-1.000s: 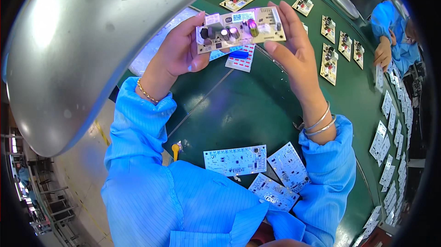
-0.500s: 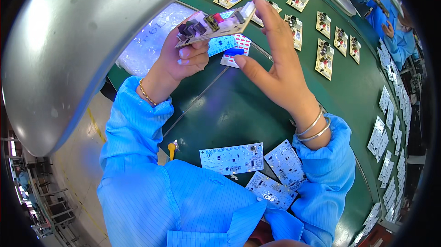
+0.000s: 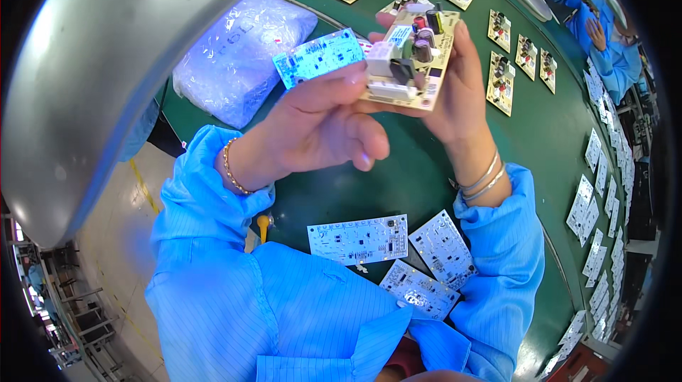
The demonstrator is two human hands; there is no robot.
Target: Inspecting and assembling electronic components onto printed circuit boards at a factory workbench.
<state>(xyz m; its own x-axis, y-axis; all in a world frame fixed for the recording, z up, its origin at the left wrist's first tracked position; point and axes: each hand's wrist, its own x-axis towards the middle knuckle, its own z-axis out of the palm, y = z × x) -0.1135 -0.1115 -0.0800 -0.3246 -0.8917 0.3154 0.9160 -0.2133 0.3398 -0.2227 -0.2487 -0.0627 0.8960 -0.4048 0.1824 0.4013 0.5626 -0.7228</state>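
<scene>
The right hand (image 3: pixel 462 94) grips a tan circuit board (image 3: pixel 442 48), its thumb along the right edge and its fingers passing behind, with fingertips showing past the far left side. The grip is closed on the board, which is raised above the green tabletop (image 3: pixel 497 147) and tilted, its component side partly turned up. On it stand dark cylindrical capacitors (image 3: pixel 423 50), a white block-shaped component (image 3: pixel 382 58) and, along the near edge, a white connector (image 3: pixel 392 89).

The left hand (image 3: pixel 312 126) is at the board's near left corner. One fingertip overlaps that corner beside the white block, while the other fingers curl loosely below with nothing visible between them; whether this hand pinches the board or only touches it, I cannot tell.

Just beyond the left hand lies a blue-lit circuit board (image 3: pixel 320 56), next to a clear plastic bag (image 3: pixel 245 58). Nearer the body, three white circuit boards (image 3: pixel 359 238) lie close together, one flat across and two at angles by the right sleeve (image 3: pixel 504 254). More tan boards (image 3: pixel 501 83) with components are spread over the far tabletop.
</scene>
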